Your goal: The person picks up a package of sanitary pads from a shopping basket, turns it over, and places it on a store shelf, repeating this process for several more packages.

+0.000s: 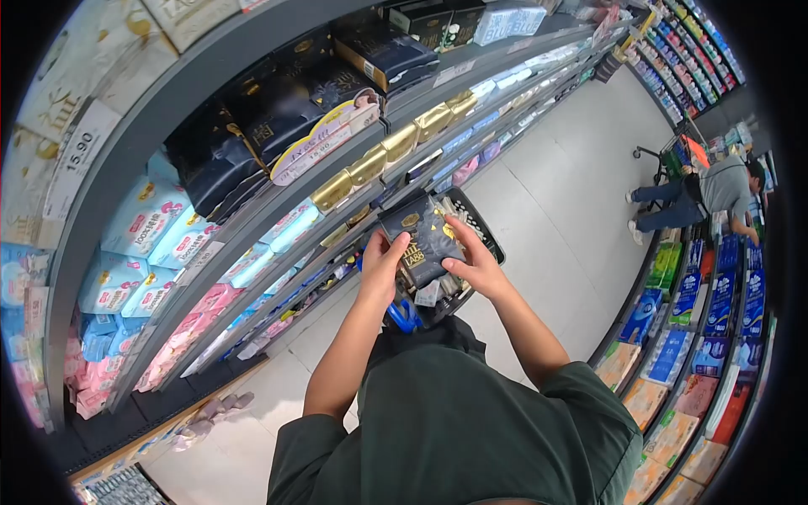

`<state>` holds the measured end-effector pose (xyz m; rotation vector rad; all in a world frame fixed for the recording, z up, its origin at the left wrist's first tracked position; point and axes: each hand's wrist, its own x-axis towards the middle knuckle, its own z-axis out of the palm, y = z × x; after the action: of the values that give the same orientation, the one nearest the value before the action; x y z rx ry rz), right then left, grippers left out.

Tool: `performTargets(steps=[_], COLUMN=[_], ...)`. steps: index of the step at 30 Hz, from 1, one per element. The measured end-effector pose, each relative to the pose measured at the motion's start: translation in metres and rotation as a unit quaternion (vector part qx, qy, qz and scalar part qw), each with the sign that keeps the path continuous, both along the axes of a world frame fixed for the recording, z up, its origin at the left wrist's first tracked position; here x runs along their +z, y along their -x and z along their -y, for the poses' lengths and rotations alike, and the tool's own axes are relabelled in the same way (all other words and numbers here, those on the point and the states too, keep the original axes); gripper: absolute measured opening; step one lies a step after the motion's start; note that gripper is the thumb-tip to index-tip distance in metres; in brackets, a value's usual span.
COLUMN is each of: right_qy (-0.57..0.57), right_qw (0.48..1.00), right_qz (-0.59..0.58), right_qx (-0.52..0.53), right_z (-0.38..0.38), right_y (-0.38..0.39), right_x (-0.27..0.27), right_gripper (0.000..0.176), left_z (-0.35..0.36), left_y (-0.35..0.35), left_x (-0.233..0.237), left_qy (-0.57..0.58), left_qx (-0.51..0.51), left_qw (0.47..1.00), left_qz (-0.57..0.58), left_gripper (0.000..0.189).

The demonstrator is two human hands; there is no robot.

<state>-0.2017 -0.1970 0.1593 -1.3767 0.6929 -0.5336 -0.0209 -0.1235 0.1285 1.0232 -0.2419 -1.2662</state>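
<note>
A black soft pack of tissues [425,244] with gold and white print is held between both my hands, above a shopping cart. My left hand [385,268] grips its left side, thumb on the front face. At the right side, my right hand [478,259] holds it with thumb and fingers apart on its edge. Under the pack, the dark cart basket [497,240] shows partly, with a blue handle part [405,316] near my left wrist. What lies in the cart is mostly hidden by the pack and my hands.
Curved-looking shelves on the left carry similar black packs [278,109], gold packs [368,167] and light blue packs [139,219]. Shelves of packaged goods [669,362] line the right. Farther up the tiled aisle [555,194], a person [728,189] leans toward the right shelf beside another cart [673,160].
</note>
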Motion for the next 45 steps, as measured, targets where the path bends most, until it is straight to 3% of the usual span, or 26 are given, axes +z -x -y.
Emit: performTargets(steps=[1,7,11,13,15,16,17,19,21,23,27,31,33,37,41,45], right_qy=[0.07,0.098,0.17,-0.044,-0.054,-0.067,-0.079,-0.071,-0.08,-0.062,-0.023,0.023,0.122,0.276,0.294,0.244], right_qw=[0.997,0.992,0.982,0.982,0.97,0.963,0.954,0.952,0.949,0.954,0.969,0.983,0.988,0.959,0.954,0.97], right_qz=[0.008,0.072,0.068,0.183,0.234,0.261,0.289,0.298,0.304,0.295,0.246,0.181,0.084,0.028,0.021,0.017], right_qx=[-0.01,0.045,0.035,-0.018,-0.035,-0.026,-0.017,-0.012,0.001,-0.005,0.02,-0.002,-0.033,-0.055,-0.045,0.017], right_z=[0.001,0.01,0.022,0.026,0.031,0.041,0.05,0.058,0.069,0.088,0.107,0.117,0.121,0.127,0.132,0.135], right_y=[-0.003,-0.019,-0.032,-0.039,-0.049,-0.051,-0.054,-0.065,-0.077,-0.088,-0.111,-0.138,-0.149,-0.162,-0.171,-0.172], right_x=[0.006,0.053,0.068,0.086,0.111,0.119,0.129,0.153,0.17,0.174,0.187,0.195,0.198,0.193,0.186,0.192], right_gripper=[0.08,0.081,0.081,0.076,0.071,0.069,0.067,0.062,0.057,0.052,0.05,0.04,0.037,0.037,0.039,0.049], left_z=[0.001,0.007,0.014,0.013,0.011,0.011,0.011,0.016,0.025,0.035,0.039,0.037,0.038,0.038,0.04,0.04], left_y=[-0.001,-0.02,-0.032,-0.04,-0.045,-0.048,-0.051,-0.057,-0.064,-0.071,-0.072,-0.071,-0.072,-0.074,-0.074,-0.071], left_x=[0.01,0.057,0.073,0.09,0.116,0.127,0.138,0.157,0.167,0.166,0.167,0.163,0.161,0.159,0.155,0.151], left_qy=[0.006,0.106,0.138,0.156,0.199,0.2,0.193,0.169,0.15,0.087,0.043,0.077,0.082,0.086,0.089,0.106], left_qx=[0.003,0.019,0.025,0.007,0.033,0.036,0.06,0.103,0.11,0.105,0.061,0.097,0.098,0.092,0.096,0.133], left_qw=[1.0,0.994,0.988,0.985,0.953,0.952,0.912,0.779,0.758,0.68,0.675,0.649,0.65,0.676,0.681,0.711], left_qz=[0.001,-0.016,0.065,0.076,0.227,0.228,0.358,0.595,0.625,0.72,0.734,0.751,0.749,0.726,0.721,0.682], left_gripper=[0.037,0.039,0.042,0.049,0.057,0.057,0.058,0.059,0.06,0.059,0.055,0.049,0.048,0.045,0.043,0.039])
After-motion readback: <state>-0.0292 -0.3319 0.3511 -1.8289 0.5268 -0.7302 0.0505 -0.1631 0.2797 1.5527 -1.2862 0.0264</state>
